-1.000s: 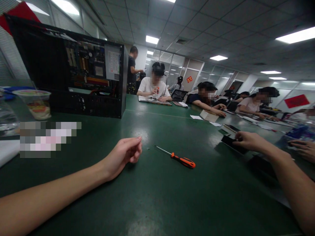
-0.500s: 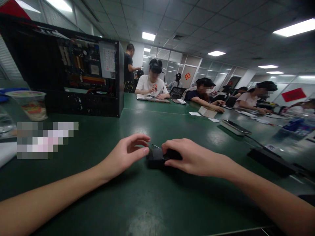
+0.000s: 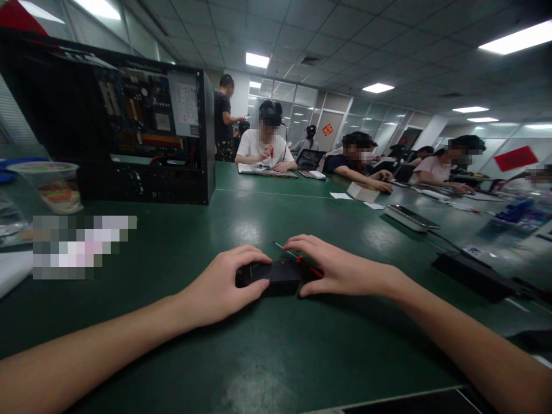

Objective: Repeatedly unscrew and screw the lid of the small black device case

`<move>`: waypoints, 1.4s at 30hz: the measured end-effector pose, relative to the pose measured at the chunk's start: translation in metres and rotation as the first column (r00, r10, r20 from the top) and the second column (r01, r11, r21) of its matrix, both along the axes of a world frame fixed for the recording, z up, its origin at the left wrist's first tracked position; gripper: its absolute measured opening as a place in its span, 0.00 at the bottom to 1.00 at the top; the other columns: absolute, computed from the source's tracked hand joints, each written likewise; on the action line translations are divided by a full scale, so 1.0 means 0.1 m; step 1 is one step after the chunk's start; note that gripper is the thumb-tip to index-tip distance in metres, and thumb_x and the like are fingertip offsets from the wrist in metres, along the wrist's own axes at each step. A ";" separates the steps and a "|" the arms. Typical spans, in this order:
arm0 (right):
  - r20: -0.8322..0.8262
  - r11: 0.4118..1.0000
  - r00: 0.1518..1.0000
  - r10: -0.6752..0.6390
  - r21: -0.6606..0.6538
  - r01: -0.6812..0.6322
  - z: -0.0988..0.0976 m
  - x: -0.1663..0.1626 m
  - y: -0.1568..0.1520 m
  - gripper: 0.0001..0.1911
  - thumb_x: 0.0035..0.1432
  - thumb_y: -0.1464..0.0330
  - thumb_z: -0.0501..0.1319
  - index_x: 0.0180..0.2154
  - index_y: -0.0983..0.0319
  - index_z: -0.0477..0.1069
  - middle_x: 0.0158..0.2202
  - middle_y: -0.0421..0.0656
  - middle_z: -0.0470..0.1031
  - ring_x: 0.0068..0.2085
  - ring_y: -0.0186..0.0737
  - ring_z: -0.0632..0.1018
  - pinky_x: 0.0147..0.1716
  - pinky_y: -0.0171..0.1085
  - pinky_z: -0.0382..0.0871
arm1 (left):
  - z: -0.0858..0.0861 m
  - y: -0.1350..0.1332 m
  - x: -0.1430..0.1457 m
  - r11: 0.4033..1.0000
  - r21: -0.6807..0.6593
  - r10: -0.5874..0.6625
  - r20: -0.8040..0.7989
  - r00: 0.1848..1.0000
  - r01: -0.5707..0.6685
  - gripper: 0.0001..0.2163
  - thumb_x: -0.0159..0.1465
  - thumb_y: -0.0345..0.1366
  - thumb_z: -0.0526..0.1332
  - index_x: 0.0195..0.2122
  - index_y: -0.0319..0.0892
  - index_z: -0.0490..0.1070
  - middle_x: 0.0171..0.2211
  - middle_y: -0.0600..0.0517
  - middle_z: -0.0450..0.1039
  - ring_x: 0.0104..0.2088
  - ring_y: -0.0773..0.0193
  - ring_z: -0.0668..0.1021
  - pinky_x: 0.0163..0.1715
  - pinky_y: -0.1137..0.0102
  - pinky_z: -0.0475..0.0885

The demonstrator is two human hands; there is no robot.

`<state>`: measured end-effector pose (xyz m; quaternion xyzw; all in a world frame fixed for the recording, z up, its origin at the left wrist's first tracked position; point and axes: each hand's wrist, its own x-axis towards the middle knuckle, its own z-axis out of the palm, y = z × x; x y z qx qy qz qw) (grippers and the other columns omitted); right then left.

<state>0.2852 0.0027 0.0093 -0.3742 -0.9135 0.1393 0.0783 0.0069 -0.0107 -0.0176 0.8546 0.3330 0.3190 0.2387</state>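
Note:
My left hand point(image 3: 228, 282) grips the left end of a black, box-like block point(image 3: 282, 277) on the green table, thumb on the near side and fingers over the far side. By the block's right end, my right hand point(image 3: 340, 267) has its thumb and forefinger apart. A screwdriver point(image 3: 309, 265) with a red and black handle lies within that hand, its thin metal shaft pointing left and away over the block. The palm hides part of the handle.
An open computer case point(image 3: 142, 132) stands at the left, with a plastic cup point(image 3: 54, 187) before it. To the right are a white box-shaped device point(image 3: 411, 218), a black flat object point(image 3: 472, 276) and a small carton point(image 3: 362, 192). Several people sit across the green table point(image 3: 259, 356).
My left hand has closed on the block, which has shifted left or turned. My right hand has opened from its right part, and the screwdriver's red handle now shows.

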 end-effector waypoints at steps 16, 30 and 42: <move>0.450 0.919 0.842 -0.298 -0.104 0.380 0.24 0.37 -0.07 0.23 0.62 0.59 0.61 0.56 0.61 0.73 0.44 0.50 0.79 0.40 0.47 0.80 0.35 0.39 0.70 | 0.05 0.00 0.02 0.998 -0.058 0.012 -0.061 0.998 -0.015 0.15 0.64 0.40 0.64 0.51 0.42 0.78 0.50 0.46 0.79 0.49 0.52 0.80 0.50 0.61 0.73; -0.114 0.952 0.990 -0.078 0.286 0.107 1.10 -0.20 -0.21 0.19 0.66 0.53 0.59 0.38 0.63 0.76 0.25 0.39 0.74 0.27 0.34 0.71 0.25 0.34 0.59 | 0.09 -0.04 0.06 0.993 -0.119 -0.027 -0.049 0.998 0.021 0.15 0.63 0.38 0.67 0.50 0.43 0.80 0.47 0.50 0.81 0.45 0.55 0.80 0.47 0.64 0.73; -0.198 0.987 0.979 0.053 0.159 -0.021 1.09 -0.41 -0.05 0.12 0.66 0.63 0.59 0.37 0.65 0.74 0.25 0.37 0.74 0.24 0.29 0.72 0.23 0.30 0.59 | 0.11 -0.04 0.09 0.992 -0.118 -0.050 -0.052 0.997 0.043 0.14 0.63 0.38 0.67 0.50 0.40 0.78 0.45 0.49 0.79 0.44 0.56 0.80 0.45 0.65 0.73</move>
